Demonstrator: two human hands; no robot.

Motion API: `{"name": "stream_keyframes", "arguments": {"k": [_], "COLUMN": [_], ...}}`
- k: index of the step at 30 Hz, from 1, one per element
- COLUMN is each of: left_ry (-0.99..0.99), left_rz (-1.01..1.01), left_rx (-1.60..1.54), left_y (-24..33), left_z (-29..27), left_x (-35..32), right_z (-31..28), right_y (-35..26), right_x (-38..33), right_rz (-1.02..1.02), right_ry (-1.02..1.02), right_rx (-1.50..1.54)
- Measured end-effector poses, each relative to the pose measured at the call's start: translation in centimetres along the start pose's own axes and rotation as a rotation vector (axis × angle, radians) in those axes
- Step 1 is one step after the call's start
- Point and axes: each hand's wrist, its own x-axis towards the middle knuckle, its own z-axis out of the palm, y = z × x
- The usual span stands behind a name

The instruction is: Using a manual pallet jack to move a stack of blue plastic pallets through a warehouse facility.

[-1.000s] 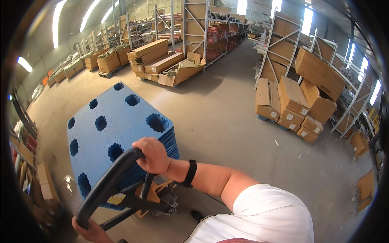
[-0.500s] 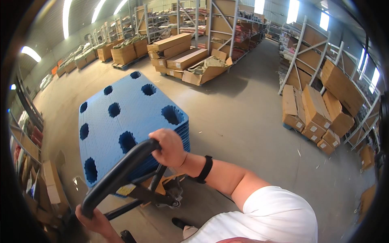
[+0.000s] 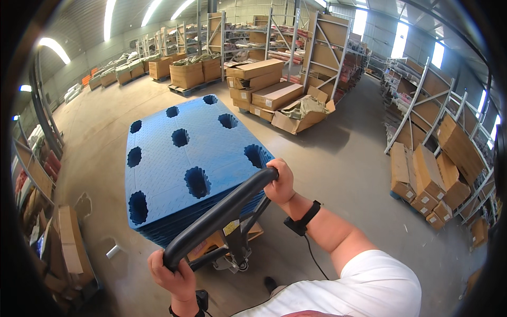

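My left hand (image 3: 173, 274) is wrapped round the lower left end of a thick black handle (image 3: 222, 214). At the handle's upper right end, my right hand (image 3: 280, 182) grips it too. The handle belongs to a pallet jack, whose orange body (image 3: 211, 246) shows beneath. Just beyond it stands a stack of blue plastic pallets (image 3: 158, 164), the top one pierced by several scalloped holes. The jack's forks are hidden. A black band (image 3: 306, 217) with a small box and a cable sits on my right wrist, and another band (image 3: 200, 300) on my left.
Ahead, cardboard boxes (image 3: 277, 96) and an opened carton of greenish cloth (image 3: 303, 113) stand before metal racks (image 3: 330, 47). More long cartons (image 3: 422, 174) lean by the right-hand rack. At the left are a carton (image 3: 74, 238) and shelves. A white piece (image 3: 113, 251) lies on the floor.
The view has swung left, so the pallets, handle and racks appear farther right. Both hands keep their hold on the handle.
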Motion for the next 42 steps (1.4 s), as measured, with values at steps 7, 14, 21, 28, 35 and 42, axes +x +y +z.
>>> {"name": "stream_keyframes", "arguments": {"k": [7,14,21,28,35,42], "left_ry": [0.031,0.019,0.021,-0.005,-0.059,0.059], "left_rz": [0.030,-0.101,-0.077,0.097,0.071,0.104], "left_rx": [0.072,0.113,0.103,0.000,-0.181,-0.103], "left_y": [-15.9,-22.8,-39.6,-46.1,-52.3,-64.5], "left_z": [4.6,11.6,20.1,23.7,24.9,33.7], "left_x": [12.7,11.9,25.6,29.3,28.8,41.5], "right_z": [17.3,24.0,42.7,51.8,57.0,73.6], "right_y": [4.5,12.0,20.3,23.9,25.8,34.3], "right_x": [8.1,6.4,14.1,15.1,13.1,22.1], "right_rz": [-0.070,-0.049,-0.049,0.006,-0.014,-0.040], "right_ry": [0.033,-0.036,-0.011,0.039,0.025,0.029], "right_rx": [-0.017,0.044,0.007,-0.045,-0.064,-0.033]}}
